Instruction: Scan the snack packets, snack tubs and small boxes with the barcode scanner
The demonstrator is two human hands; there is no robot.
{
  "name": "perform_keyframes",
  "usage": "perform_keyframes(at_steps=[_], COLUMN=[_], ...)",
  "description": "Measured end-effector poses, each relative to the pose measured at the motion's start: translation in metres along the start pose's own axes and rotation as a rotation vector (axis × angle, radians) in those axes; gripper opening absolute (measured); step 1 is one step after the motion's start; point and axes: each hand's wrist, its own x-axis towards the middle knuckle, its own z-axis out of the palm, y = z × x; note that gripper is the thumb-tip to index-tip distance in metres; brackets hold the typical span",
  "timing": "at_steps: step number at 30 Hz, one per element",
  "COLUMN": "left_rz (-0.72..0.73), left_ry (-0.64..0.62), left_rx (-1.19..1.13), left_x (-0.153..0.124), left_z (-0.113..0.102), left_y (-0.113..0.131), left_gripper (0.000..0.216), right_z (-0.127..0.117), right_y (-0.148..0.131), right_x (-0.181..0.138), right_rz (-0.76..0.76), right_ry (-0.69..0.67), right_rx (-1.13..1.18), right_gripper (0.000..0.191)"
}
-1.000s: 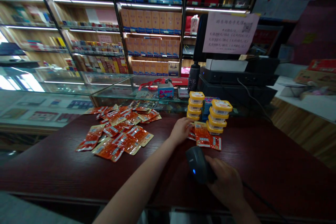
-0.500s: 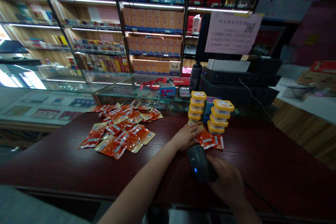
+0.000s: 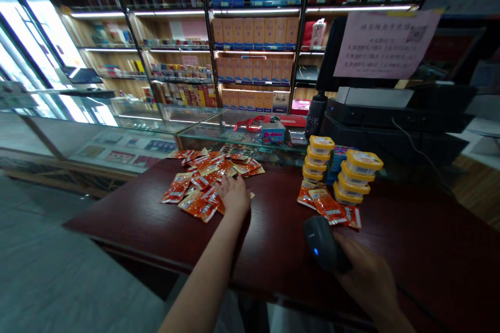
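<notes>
My left hand [image 3: 234, 199] lies over the right side of a loose pile of orange snack packets [image 3: 201, 207], its fingers apart and touching the packets. Part of the pile is hidden beneath it. My right hand [image 3: 365, 273] is wrapped round a dark handheld barcode scanner [image 3: 322, 242] with a blue light showing. Just beyond the scanner, a smaller group of orange packets [image 3: 328, 206] lies in front of two stacks of yellow-lidded tubs, the left stack [image 3: 318, 158] and the right stack [image 3: 357, 177].
The dark red wooden counter [image 3: 269, 239] backs onto a glass display case [image 3: 203, 127]. A small blue-and-pink box [image 3: 272, 132] stands on the glass. A monitor with a paper notice [image 3: 385, 47] rises at the right. From the scanner a cable [image 3: 420, 304] trails right.
My left hand has moved left from the small packet group by the tubs to the large pile. The right hand still holds the scanner. The view has swung left.
</notes>
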Motion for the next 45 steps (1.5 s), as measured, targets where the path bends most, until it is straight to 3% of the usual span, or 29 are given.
perform_keyframes(at_steps=[5,11,14,19,22,29,32,35,39,45], left_rz=[-0.083,-0.118,-0.090,-0.170,-0.194,-0.260,-0.364,-0.334,-0.262,-0.225], left_ry=[-0.017,0.087,0.164,0.254,0.174,0.009,-0.176,-0.304,-0.323,-0.269], left_rx=[0.018,-0.101,-0.296,-0.882,-1.136,-1.379,-1.619,-1.757,-1.728,-1.680], left_x=[0.001,0.006,0.008,0.009,0.008,0.003,0.000,-0.004,-0.008,-0.010], left_z=[0.004,-0.004,-0.005,0.007,0.014,0.016,0.017,0.019,0.021,0.030], left_y=[-0.012,-0.013,-0.014,-0.009,-0.003,0.006,0.011,0.015,0.018,0.020], left_gripper=[0.046,0.061,0.045,0.016,0.022,0.036,0.045,0.058,0.059,0.046], right_z=[-0.001,-0.001,0.000,-0.001,-0.001,0.002,0.000,-0.004,-0.015,-0.030], right_y=[0.000,-0.003,0.001,0.004,0.004,0.009,0.004,-0.009,-0.033,-0.067], right_x=[0.000,0.000,0.000,0.001,0.002,0.001,0.003,0.011,0.034,0.068], right_rz=[-0.020,0.017,0.000,-0.059,-0.042,-0.070,0.006,0.183,0.399,0.490], right_ry=[-0.019,-0.027,-0.031,-0.049,-0.042,-0.059,-0.108,-0.128,-0.130,-0.133], right_rx=[-0.004,-0.009,-0.026,-0.040,-0.056,-0.061,-0.019,0.101,0.395,0.750], right_gripper=[0.042,0.039,0.042,0.044,0.043,0.042,0.041,0.039,0.035,0.030])
